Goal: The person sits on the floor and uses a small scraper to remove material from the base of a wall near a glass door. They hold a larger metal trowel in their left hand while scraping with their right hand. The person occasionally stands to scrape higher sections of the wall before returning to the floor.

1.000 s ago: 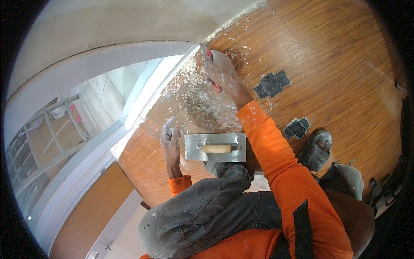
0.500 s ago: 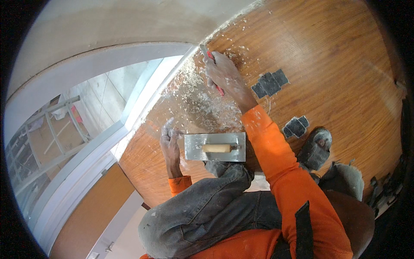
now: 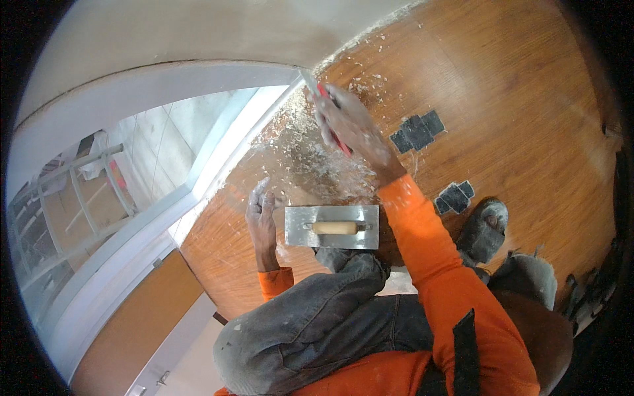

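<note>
My right hand [image 3: 353, 125], dusty and slightly blurred, is closed round a scraper [image 3: 343, 144] with a red handle. Its narrow metal blade [image 3: 308, 80] reaches the corner where the wall, the white frame and the floor meet. Pale scrapings [image 3: 294, 122] and dust lie under and beside that hand. My left hand [image 3: 261, 203], also powdery, is by the floor with its fingers stretched out and holds nothing that shows. To its right rests a rectangular plastering trowel [image 3: 333, 228], wooden handle upward, in front of my knee.
A white door frame [image 3: 228, 148] runs along the left, with a light metal rack [image 3: 79, 198] beyond it. Dark patches [image 3: 418, 131] mark the wood-look floor [image 3: 515, 99] on the right, near my dusty shoe [image 3: 484, 230]. A brown panel [image 3: 142, 310] stands lower left.
My right hand and the scraper have shifted slightly right and back toward me; the blade is still at the corner. The left hand and trowel look nearly unchanged.
</note>
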The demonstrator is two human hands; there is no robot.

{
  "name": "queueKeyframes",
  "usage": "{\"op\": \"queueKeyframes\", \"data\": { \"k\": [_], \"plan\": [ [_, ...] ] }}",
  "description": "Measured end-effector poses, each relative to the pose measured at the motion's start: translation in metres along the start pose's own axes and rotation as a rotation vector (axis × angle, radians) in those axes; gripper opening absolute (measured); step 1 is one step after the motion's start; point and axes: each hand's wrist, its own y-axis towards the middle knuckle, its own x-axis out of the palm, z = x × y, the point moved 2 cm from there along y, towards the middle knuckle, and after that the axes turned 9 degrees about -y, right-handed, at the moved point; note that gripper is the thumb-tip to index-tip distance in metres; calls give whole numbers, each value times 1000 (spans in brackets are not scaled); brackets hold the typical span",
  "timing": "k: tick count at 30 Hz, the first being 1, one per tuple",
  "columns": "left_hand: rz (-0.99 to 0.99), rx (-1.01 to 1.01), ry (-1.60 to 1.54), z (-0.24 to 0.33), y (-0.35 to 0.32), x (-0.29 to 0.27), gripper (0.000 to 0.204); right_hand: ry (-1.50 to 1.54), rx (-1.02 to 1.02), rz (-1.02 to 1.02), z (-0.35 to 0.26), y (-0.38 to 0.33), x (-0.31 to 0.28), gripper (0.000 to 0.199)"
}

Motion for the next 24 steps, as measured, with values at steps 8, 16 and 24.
{"op": "queueKeyframes", "data": {
  "k": [8,16,24],
  "plan": [
    [-80,32,-167,35,2,13,29,-392,-38,-809,2,-56,46,41],
    [-102,-2,-127,25,-10,-12,22,-609,63,-821,-39,-70,18,44],
    [107,183,-79,28,-11,-36,56,-522,-367,-175,-174,-98,-6,44]
  ]
}}
